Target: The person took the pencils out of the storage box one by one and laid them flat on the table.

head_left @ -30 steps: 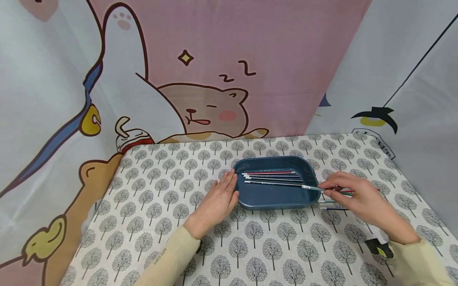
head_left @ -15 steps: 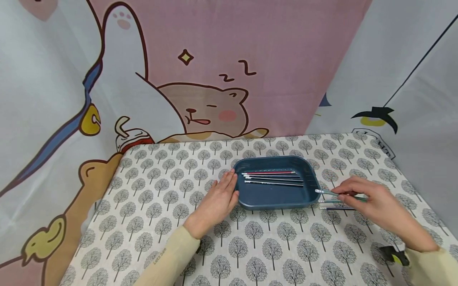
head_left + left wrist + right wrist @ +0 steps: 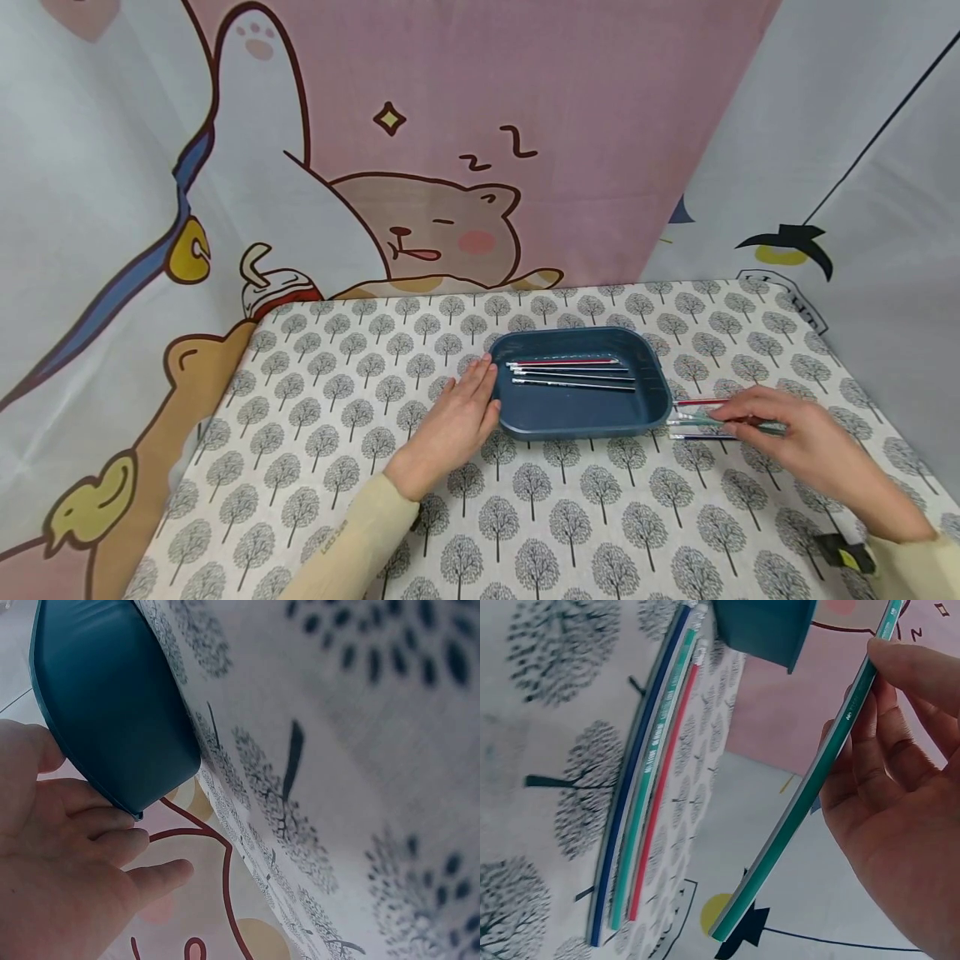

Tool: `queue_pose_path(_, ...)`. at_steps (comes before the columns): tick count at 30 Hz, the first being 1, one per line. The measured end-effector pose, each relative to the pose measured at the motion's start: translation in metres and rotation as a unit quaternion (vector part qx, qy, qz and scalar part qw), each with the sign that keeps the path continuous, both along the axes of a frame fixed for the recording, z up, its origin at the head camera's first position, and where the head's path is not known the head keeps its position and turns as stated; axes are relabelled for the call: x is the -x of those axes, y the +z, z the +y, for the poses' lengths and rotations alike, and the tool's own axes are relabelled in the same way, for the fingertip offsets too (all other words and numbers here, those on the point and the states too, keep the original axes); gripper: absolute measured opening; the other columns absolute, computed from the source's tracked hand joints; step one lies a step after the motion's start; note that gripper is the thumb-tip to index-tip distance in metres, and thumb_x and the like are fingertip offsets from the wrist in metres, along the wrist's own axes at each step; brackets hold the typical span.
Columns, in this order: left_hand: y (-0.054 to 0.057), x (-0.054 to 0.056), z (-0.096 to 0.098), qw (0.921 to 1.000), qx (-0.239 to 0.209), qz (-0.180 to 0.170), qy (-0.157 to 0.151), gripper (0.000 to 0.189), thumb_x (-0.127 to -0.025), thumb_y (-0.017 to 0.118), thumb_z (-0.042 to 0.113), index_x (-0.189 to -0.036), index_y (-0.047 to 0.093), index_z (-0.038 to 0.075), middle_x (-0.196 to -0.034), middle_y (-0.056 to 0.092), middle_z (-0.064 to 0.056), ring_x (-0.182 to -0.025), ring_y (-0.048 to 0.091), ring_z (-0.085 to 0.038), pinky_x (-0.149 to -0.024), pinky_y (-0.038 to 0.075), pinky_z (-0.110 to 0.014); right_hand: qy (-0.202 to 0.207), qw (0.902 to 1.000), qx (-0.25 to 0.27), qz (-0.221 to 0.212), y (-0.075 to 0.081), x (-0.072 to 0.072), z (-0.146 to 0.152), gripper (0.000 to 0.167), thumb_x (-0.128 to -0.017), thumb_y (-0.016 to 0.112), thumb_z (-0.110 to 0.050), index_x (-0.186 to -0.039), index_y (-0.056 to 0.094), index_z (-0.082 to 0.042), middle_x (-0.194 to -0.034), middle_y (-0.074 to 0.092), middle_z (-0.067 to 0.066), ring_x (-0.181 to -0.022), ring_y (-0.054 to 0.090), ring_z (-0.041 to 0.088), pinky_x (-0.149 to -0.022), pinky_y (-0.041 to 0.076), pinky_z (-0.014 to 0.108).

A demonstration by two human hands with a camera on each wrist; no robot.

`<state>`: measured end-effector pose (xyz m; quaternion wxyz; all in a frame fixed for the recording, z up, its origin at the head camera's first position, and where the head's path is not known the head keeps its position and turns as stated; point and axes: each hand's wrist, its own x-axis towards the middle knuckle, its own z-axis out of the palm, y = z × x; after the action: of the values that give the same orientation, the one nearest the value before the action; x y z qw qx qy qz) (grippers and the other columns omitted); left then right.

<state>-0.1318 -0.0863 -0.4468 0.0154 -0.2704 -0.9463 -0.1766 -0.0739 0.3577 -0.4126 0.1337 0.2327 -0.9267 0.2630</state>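
My left hand [image 3: 456,417] rests against the left end of a dark blue tray [image 3: 585,432]. Its fingers touch the rim, as the left wrist view also shows. To the right of the tray, my right hand [image 3: 798,429] pinches a green pencil [image 3: 795,796] between thumb and fingers, raised off the cloth. Below it lie a blue pencil [image 3: 636,769], another green pencil [image 3: 651,772] and a red pencil [image 3: 664,784], side by side. Inside the tray are a red pencil [image 3: 566,362] and several dark pencils [image 3: 577,383], lying roughly parallel.
A cloth [image 3: 570,517] printed with grey trees covers the table. Behind the table hangs a pink and white curtain [image 3: 600,150] with cartoon animals, which also closes off both sides.
My right hand has drawn back to the right, carrying the green pencil from the tray's right end to over the pencils on the cloth. The left hand and tray stay put.
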Motion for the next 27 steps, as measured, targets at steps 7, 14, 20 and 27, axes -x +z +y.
queue_pose_path(7,0.0,0.0,0.0,1.0,-0.001,-0.002,-0.001,0.06,-0.111,0.044,0.03,-0.16,0.031,-0.002,-0.17,0.016,-0.014,-0.154,0.023,-0.033,-0.118,0.033,-0.062,-0.031,0.9989,-0.006,-0.034,-0.008,-0.006,0.01,0.041,-0.077,0.085,0.005,-0.104,0.081,-0.025,-0.11,0.068,-0.019,-0.111,0.045,-0.017,-0.081,0.04,0.003)
queue_pose_path(14,0.003,0.0,0.0,1.0,0.004,-0.002,-0.001,0.06,-0.111,0.044,0.03,-0.16,0.031,-0.001,-0.17,0.016,-0.014,-0.155,0.023,-0.033,-0.118,0.033,-0.062,-0.014,0.9993,0.007,-0.033,-0.017,-0.006,0.017,0.044,-0.075,0.084,0.01,-0.103,0.081,-0.024,-0.105,0.07,-0.015,-0.114,0.044,-0.019,-0.082,0.039,0.0)
queue_pose_path(20,0.003,0.0,0.0,1.0,0.003,-0.005,-0.002,0.06,-0.111,0.044,0.03,-0.16,0.03,-0.001,-0.17,0.015,-0.013,-0.155,0.022,-0.033,-0.118,0.033,-0.061,-0.013,0.9988,0.009,-0.046,-0.026,-0.006,0.022,0.043,-0.076,0.084,0.008,-0.104,0.081,-0.025,-0.105,0.07,-0.017,-0.105,0.051,-0.016,-0.078,0.043,0.002)
queue_pose_path(27,0.002,0.0,0.0,1.0,0.004,-0.006,0.001,0.06,-0.111,0.044,0.03,-0.161,0.03,-0.001,-0.17,0.015,-0.013,-0.155,0.022,-0.032,-0.119,0.032,-0.061,0.012,0.9988,0.021,-0.043,-0.039,-0.008,0.023,0.045,-0.074,0.082,0.015,-0.102,0.081,-0.021,-0.105,0.069,-0.014,-0.096,0.057,-0.009,-0.073,0.047,0.006)
